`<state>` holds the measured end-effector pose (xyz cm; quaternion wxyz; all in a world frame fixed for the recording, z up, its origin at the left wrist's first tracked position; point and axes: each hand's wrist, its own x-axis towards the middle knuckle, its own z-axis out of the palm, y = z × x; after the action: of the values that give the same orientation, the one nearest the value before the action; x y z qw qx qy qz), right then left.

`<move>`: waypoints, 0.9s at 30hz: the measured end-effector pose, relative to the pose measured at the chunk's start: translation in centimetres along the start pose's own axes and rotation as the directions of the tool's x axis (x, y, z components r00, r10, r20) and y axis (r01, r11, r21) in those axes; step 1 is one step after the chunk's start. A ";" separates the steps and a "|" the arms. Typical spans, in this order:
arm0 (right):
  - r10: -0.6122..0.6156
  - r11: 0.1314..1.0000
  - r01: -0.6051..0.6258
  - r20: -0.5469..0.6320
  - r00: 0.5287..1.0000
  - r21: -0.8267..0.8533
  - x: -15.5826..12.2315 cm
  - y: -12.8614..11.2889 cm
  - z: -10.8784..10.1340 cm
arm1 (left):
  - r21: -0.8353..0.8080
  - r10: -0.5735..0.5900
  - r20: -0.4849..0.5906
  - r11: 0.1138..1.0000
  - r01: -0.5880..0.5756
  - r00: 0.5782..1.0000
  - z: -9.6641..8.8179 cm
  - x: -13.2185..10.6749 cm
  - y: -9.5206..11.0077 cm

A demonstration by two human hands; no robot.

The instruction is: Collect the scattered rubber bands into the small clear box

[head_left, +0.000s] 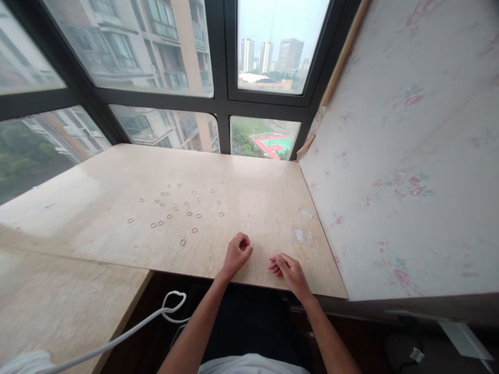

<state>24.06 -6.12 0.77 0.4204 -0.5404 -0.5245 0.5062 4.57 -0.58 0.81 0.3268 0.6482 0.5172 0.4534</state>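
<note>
1. Our left hand (236,254) rested on the near edge of the tabletop (273,202), its fingers curled in together; whether it pinched anything we could not tell.
2. Our right hand (287,269) lay just beside it to the right, fingers loosely bent and apart, with nothing visible in it.
3. Small rubber bands (183,242) lay scattered flat on the tabletop, left of and beyond the left hand, the nearest close to it, the rest spread farther back.
4. A white cord (171,304) looped below the near edge, to the left.
5. Windows (273,47) stood at the far side, floral wallpaper (405,171) on the right.
</note>
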 end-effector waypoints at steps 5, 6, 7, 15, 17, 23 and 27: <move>0.096 0.992 -0.085 0.122 0.988 -0.091 0.6 -0.4 0.3 | -0.021 0.004 -0.004 1.000 -0.004 1.000 -0.5 -1.2 0.2; 0.100 0.989 -0.082 0.152 0.983 -0.123 0.7 -0.5 0.4 | -0.021 0.009 0.004 1.000 -0.009 1.000 -0.6 -1.5 0.2; 0.099 0.985 -0.071 0.183 0.978 -0.155 0.8 -0.6 0.6 | -0.020 0.020 0.018 1.000 -0.020 1.000 -0.8 -1.9 0.3; 0.029 0.916 0.096 0.302 0.953 -0.390 0.8 -1.3 0.9 | -0.030 0.021 0.163 0.999 -0.016 0.986 -3.2 -4.1 0.5; 0.007 0.895 0.151 0.353 0.935 -0.419 0.8 -1.5 0.8 | -0.023 -0.014 0.140 1.000 0.017 0.990 -4.0 -4.3 0.2; -0.012 0.887 0.222 0.460 0.888 -0.404 1.1 -1.3 0.6 | 0.087 -0.098 0.041 0.992 0.094 0.994 -7.4 -3.6 -1.5; 0.027 0.951 0.098 0.396 0.918 -0.292 1.8 -0.8 1.4 | 0.351 -0.133 -0.193 0.916 0.195 0.972 -11.5 -2.7 -3.1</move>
<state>22.46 -4.39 1.20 0.2261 -0.4757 -0.6804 0.5095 -7.43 -2.89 1.68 0.1930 0.6123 0.6707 0.3715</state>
